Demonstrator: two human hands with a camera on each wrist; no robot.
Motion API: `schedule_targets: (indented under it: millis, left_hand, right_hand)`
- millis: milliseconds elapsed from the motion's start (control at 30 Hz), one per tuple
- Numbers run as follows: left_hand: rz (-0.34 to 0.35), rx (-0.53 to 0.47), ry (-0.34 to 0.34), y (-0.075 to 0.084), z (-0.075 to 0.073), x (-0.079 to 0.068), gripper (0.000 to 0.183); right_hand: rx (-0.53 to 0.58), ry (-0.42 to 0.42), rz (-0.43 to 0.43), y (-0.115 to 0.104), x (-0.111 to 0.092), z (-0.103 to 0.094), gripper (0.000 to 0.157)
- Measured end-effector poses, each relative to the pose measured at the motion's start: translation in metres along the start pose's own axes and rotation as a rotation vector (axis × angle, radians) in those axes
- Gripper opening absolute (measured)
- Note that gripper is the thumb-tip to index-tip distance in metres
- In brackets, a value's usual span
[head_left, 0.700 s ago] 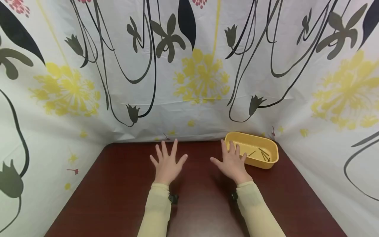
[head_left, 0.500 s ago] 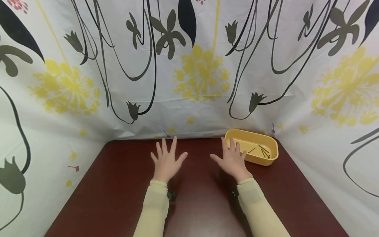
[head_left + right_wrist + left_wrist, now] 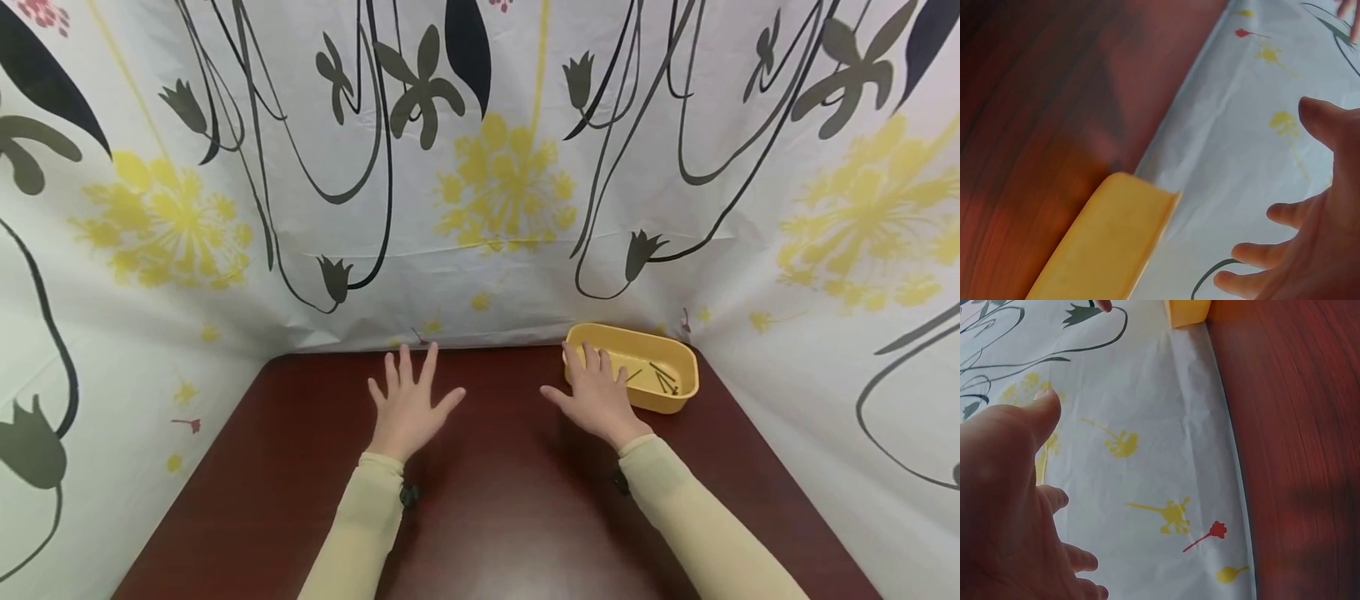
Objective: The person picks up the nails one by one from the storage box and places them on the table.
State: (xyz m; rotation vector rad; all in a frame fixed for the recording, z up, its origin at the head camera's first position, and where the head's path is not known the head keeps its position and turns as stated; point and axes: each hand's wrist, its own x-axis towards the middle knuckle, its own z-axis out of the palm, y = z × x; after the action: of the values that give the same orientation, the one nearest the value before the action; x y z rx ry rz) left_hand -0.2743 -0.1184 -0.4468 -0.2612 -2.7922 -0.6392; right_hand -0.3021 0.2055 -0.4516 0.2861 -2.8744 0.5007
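White cloth [image 3: 480, 321] printed with grey tendrils and yellow blooms hangs at the back and sides of a dark red-brown table [image 3: 487, 467]. Two cream sleeves [image 3: 356, 517] reach forward over the wood. At the table's far right corner, close to the cloth, sits a shallow, oblong yellow container [image 3: 660, 404] with rounded corners. The right hand [image 3: 600, 400] is held palm down with fingers spread, overlapping the container's left end in the head view; the right wrist view shows its fingers apart from the container. Likewise spread, the left hand [image 3: 408, 408] is well to the container's left. Inside lie several thin dark pieces [image 3: 664, 382], most bunched toward the right end, too small to identify.
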Motion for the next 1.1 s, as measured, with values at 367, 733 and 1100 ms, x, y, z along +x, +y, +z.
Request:
schedule_targets:
  millis: [367, 733, 1100]
  left_hand:
    - [0.037, 0.037, -0.007, -0.004, 0.001, -0.012, 0.091]
    - [0.072, 0.014, -0.041, -0.003, 0.004, -0.027, 0.092]
    - [0.128, 0.058, -0.077, -0.006, 0.001, -0.042, 0.092]
  right_hand:
    - [-0.097, 0.003, -0.046, 0.031, 0.003, -0.019, 0.088]
    - [-0.150, 0.013, -0.059, 0.075, 0.006, -0.034, 0.089]
    - [-0.133, 0.038, 0.019, 0.132, -0.003, -0.037, 0.088]
